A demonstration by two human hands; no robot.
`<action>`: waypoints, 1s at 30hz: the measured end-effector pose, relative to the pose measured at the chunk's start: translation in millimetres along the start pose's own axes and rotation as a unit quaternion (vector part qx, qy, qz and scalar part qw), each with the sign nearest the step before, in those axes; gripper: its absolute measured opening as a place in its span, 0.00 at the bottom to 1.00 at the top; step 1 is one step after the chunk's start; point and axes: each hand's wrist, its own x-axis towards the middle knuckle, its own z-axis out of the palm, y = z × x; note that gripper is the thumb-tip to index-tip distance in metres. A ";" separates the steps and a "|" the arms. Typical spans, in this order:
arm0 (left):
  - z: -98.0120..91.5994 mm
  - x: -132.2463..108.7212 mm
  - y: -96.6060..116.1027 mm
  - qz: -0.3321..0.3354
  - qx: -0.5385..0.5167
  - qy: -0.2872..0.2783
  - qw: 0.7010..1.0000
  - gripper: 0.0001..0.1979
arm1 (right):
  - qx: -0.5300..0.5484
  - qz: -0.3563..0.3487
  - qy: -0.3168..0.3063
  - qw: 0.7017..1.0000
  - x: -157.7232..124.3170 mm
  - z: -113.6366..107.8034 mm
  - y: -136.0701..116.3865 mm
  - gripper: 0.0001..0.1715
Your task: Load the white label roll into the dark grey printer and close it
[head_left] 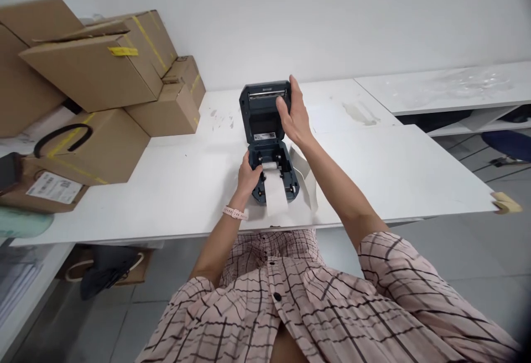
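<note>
A dark label printer [270, 147] stands open near the front edge of a white table [174, 186]. My right hand [293, 114] grips the right side of its raised lid [262, 109], fingers wrapped round the edge. My left hand [249, 175] rests against the left side of the printer's base, fingers curled by the roll of white paper [269, 166] inside. A strip of white paper [276, 194] runs out of the front toward me. A second loose strip [306, 175] lies to the right of the printer.
Several cardboard boxes [95, 69] are stacked at the left of the table, one with a shipping label [53, 187]. A second white table [448, 86] stands at the right. A bag [105, 271] lies on the floor beneath.
</note>
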 end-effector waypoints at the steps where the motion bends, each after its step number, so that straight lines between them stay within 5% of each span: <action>1: 0.7 -0.6 -2.1 -0.001 -0.001 0.003 1.000 0.38 | -0.009 -0.009 0.001 1.000 5.9 0.0 2.5 0.44; 4: 1.2 -2.4 -3.1 0.007 0.008 0.021 1.000 0.37 | -0.047 -0.039 0.011 0.998 7.8 -3.2 -2.2 0.36; 6: 0.8 -2.7 -2.0 0.017 0.033 0.025 0.999 0.37 | -0.087 -0.056 -0.055 0.993 -2.1 -3.1 -11.8 0.27; 8: 0.3 -2.6 -0.8 0.027 0.072 0.016 0.997 0.39 | -0.148 -0.054 -0.232 0.960 -16.2 2.4 -21.1 0.24; 10: -0.5 -3.0 -0.3 0.041 0.105 0.002 0.994 0.42 | -0.201 -0.042 -0.411 0.888 -29.7 13.3 -26.9 0.24; 12: -1.4 -3.9 -0.9 0.056 0.119 -0.005 0.991 0.43 | -0.221 -0.039 -0.510 0.830 -39.1 26.2 -28.4 0.21; 17: -1.8 -4.5 -8.1 0.066 0.109 0.007 0.992 0.43 | -0.183 -0.049 -0.598 0.779 -37.9 40.8 -23.3 0.15; 24: -0.8 -1.2 -17.2 0.070 0.071 0.023 0.995 0.42 | -0.076 -0.044 -0.666 0.741 -19.2 21.6 -13.2 0.20; 30: -2.3 -1.4 -20.3 0.064 0.059 0.021 0.996 0.41 | 0.140 0.050 -0.687 0.711 -22.3 17.8 9.7 0.16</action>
